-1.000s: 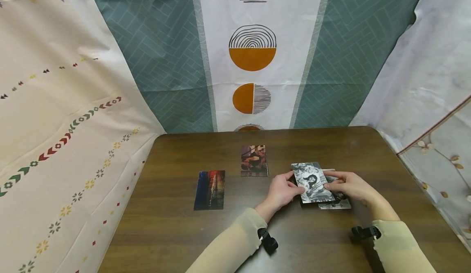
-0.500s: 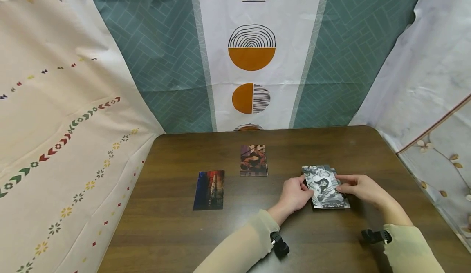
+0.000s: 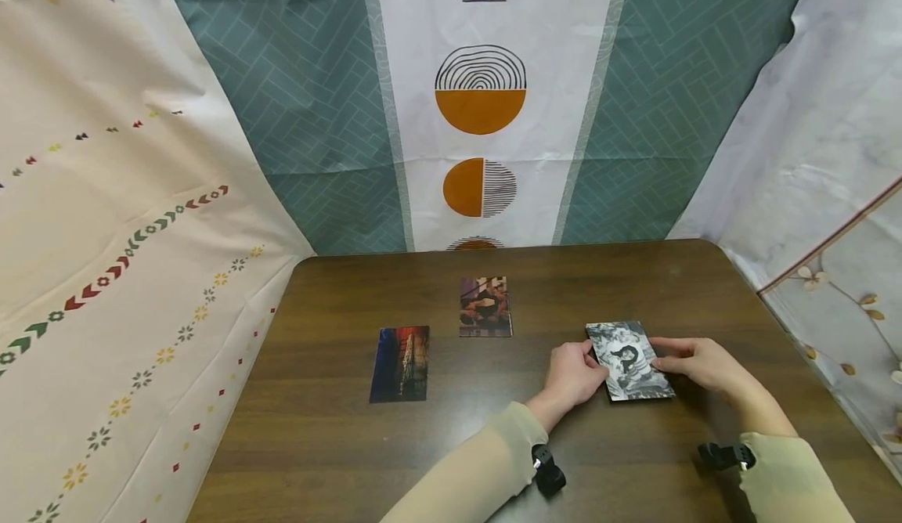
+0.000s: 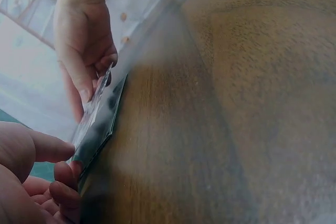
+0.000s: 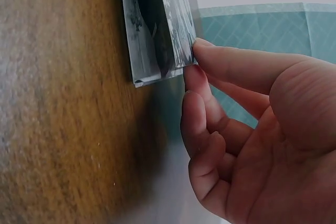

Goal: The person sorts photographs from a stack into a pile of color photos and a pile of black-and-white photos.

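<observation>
A black-and-white photo card [image 3: 629, 360] is held just above the right part of the table, over a small stack of similar cards [image 5: 144, 59]. My left hand [image 3: 574, 374] pinches its left edge between thumb and fingers. On the opposite edge, my right hand [image 3: 701, 364] pinches it too, thumb on top and fingers underneath, as the right wrist view shows. From the left wrist view, a narrow gap separates the held card [image 4: 92, 116] from the stack lying on the wood. In the head view the held card covers nearly all of that stack.
A blue and red photo card [image 3: 400, 364] lies on the brown table [image 3: 338, 460] at the left. Further back, near the middle, is a small pile of cards with a purple-brown picture [image 3: 486, 306]. Patterned cloths [image 3: 331, 116] hang around the table's back and sides.
Both hands have carried the black-and-white photo card to the right and slightly nearer, bringing it over the stack, whose cards were showing at its right side before. The other cards stayed put.
</observation>
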A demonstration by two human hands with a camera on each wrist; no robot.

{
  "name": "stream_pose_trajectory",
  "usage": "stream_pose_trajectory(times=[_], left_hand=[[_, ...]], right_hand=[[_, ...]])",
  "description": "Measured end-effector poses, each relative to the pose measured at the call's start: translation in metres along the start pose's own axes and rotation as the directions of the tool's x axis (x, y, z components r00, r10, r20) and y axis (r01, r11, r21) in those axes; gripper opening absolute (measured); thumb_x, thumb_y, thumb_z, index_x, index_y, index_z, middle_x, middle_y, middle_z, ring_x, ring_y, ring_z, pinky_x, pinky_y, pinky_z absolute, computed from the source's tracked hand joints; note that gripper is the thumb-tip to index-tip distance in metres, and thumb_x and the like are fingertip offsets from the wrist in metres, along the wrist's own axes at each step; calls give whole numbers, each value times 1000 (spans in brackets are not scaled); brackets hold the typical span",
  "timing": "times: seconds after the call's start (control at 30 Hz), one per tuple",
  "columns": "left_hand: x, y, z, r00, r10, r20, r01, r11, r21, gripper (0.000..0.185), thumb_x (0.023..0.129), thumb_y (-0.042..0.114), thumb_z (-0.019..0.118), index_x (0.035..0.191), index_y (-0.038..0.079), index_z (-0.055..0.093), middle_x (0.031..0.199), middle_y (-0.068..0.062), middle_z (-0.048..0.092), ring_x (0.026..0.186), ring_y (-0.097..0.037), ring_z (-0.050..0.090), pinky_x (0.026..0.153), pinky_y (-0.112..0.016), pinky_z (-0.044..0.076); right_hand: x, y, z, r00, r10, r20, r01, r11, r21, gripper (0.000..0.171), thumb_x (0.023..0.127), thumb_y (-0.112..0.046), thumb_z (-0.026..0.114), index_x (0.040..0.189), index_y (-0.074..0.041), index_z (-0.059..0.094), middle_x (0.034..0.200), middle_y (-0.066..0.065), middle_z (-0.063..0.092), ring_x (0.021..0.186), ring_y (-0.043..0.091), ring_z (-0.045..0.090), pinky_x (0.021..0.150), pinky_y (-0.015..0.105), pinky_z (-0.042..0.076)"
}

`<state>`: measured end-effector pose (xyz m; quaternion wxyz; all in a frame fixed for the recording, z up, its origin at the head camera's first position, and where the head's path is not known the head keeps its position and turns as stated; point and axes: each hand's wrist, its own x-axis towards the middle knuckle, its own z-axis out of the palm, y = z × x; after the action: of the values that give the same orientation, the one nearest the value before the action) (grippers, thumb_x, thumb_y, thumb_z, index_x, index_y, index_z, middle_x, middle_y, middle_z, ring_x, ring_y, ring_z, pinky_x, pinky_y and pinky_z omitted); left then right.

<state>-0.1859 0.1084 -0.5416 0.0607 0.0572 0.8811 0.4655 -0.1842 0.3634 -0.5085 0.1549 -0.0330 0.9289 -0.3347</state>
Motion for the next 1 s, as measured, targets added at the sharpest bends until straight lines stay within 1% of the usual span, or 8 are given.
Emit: stream_pose_trajectory(times=[0.17,0.33,0.43,0.53,0.63,0.73,0.87,1.0], left_hand=[[-2,6,0,1000,-18,12,17,999,51,4,81,17,81,79,20,81,98,16,78,103,4,66,80,-14,49],[-3,8,1,999,-34,22,31,991,129,14,82,23,81,69,25,74,118,20,76,98,2,67,69,-18,48],[-2,8,1,999,-28,30,23,986,164,3,82,25,79,80,23,78,102,21,76,94,0,68,66,-21,48],[-1,7,1,999,-30,40,22,983,181,22,83,26,79,104,20,83,77,20,67,88,-1,66,66,-22,48],[2,4,5,999,-30,39,22,978,205,40,83,24,77,123,19,80,69,21,59,79,-2,63,64,-24,47],[4,0,8,999,-20,43,11,979,204,39,82,23,77,121,19,78,67,20,58,71,-3,58,61,-26,45],[12,-10,17,998,3,57,-16,975,222,17,81,26,77,98,22,74,63,18,54,65,-4,53,57,-25,43],[19,-20,28,999,0,51,-12,970,244,15,81,28,76,96,29,70,61,18,52,62,-3,52,55,-24,41]], right_hand=[[-2,3,0,1000,11,-2,-11,1000,9,63,99,-36,77,145,4,62,126,28,72,123,49,61,96,61,51],[-3,7,1,1000,20,-9,-20,1000,18,63,100,-36,76,146,4,61,123,24,73,118,45,63,94,58,52],[-3,7,3,1000,21,-20,-21,999,28,63,99,-35,77,146,4,61,115,18,77,112,37,66,90,49,52],[-2,7,4,999,20,-25,-19,999,33,62,99,-33,78,145,5,61,110,14,78,108,31,66,86,43,51],[0,7,5,999,11,-30,-11,1000,21,61,99,-32,77,145,6,61,107,13,79,105,27,66,85,42,51],[1,7,6,999,9,-37,-8,1000,14,60,100,-30,77,145,6,61,106,13,79,104,26,66,85,42,50],[3,7,6,999,16,-43,-15,1000,13,59,100,-29,77,144,6,61,104,12,79,103,25,66,84,42,50],[3,6,7,999,20,-44,-19,1000,17,59,99,-29,77,144,6,61,104,11,79,101,23,64,83,40,49]])
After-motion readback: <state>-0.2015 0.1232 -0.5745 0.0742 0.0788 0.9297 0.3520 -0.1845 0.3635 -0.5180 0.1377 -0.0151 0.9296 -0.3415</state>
